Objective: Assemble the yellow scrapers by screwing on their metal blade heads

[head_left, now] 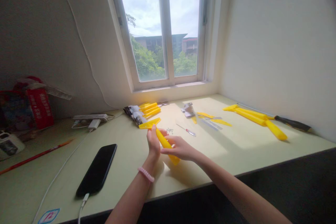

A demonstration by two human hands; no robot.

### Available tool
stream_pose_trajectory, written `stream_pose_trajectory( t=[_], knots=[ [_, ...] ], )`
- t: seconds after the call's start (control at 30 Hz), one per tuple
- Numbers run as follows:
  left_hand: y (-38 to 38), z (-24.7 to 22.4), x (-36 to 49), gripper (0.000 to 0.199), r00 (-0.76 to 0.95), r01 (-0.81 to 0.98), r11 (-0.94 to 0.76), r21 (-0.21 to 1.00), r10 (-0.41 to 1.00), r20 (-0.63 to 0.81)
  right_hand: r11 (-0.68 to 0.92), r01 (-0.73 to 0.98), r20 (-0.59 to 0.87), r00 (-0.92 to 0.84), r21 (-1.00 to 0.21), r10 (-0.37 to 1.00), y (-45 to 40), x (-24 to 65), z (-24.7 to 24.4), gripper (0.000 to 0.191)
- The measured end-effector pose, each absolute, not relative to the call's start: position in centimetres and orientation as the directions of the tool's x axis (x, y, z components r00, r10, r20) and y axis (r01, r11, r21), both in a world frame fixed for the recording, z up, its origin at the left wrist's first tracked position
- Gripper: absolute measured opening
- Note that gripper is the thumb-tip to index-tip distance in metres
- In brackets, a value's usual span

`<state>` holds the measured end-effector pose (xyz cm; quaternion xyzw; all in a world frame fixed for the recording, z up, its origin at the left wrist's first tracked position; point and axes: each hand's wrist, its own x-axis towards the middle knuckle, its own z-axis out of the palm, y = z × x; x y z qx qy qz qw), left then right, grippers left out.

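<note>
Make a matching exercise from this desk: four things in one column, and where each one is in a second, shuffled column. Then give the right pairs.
Things:
1. black smartphone
2. pink beaded bracelet
3. white power strip
4. yellow plastic piece

Places:
A. around the left wrist
B. gripped between the left hand and right hand
C. flat on the desk, cable attached
D. along the wall

Pairs: 1-C, 2-A, 3-D, 4-B

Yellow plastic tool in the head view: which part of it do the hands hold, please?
Both hands hold the yellow plastic tool by its long handle: the left hand just below the flat wedge-shaped head, the right hand further along, nearer the handle's free end.
</note>
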<state>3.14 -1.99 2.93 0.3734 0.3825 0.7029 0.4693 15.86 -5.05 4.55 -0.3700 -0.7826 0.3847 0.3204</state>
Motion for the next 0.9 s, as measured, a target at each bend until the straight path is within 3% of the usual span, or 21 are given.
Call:
stream_pose_trajectory(
  t=[0.07, 0.13, 0.23, 0.33, 0.53, 0.67, 0.77, 0.9],
  knots=[
    [-2.2, 2.7, 2.4, 0.036, -0.328, -0.412, -0.241, 0.879, 0.939, 0.104, 0.472, 0.403, 0.215, -0.537, -0.784, 0.816, -3.7, 17.1, 4.7, 0.027],
    [-2.4, 2.7, 2.1, 0.034, -0.298, -0.446, -0.191, 0.875, 0.953, 0.056, 0.440, 0.575, 0.263, -0.367, -0.690, 0.892, -1.9, 19.5, 4.8, 0.024],
    [-2.6, 2.8, 2.3, 0.034, -0.200, -0.458, -0.091, 0.884, 0.980, -0.003, 0.081, 0.878, 0.300, 0.074, -0.471, 0.951, 0.7, 24.4, 4.3, 0.024],
    [-2.7, 2.8, 2.7, 0.033, -0.149, -0.449, -0.036, 0.893, 0.988, -0.035, -0.270, 0.921, 0.241, 0.340, -0.280, 0.909, 2.2, 28.9, 3.1, 0.025],
    [-2.7, 2.6, 2.8, 0.027, -0.142, -0.396, 0.046, 0.917, 0.984, -0.111, -0.272, 0.910, 0.261, 0.358, -0.314, 0.897, 2.7, 32.9, 1.3, 0.017],
    [-2.7, 2.5, 2.7, 0.023, -0.141, -0.362, 0.060, 0.930, 0.983, -0.119, -0.344, 0.838, 0.113, 0.426, -0.423, 0.898, 3.3, 32.7, 1.9, 0.016],
    [-2.6, 2.4, 2.6, 0.023, -0.127, -0.337, 0.070, 0.939, 0.985, -0.119, -0.410, 0.831, 0.040, 0.456, -0.375, 0.889, 3.6, 31.8, 2.8, 0.017],
    [-2.4, 2.1, 2.5, 0.021, -0.116, -0.316, 0.081, 0.945, 0.986, -0.124, -0.357, 0.866, 0.047, 0.397, -0.351, 0.916, 3.7, 30.5, 3.3, 0.021]
  ],
)
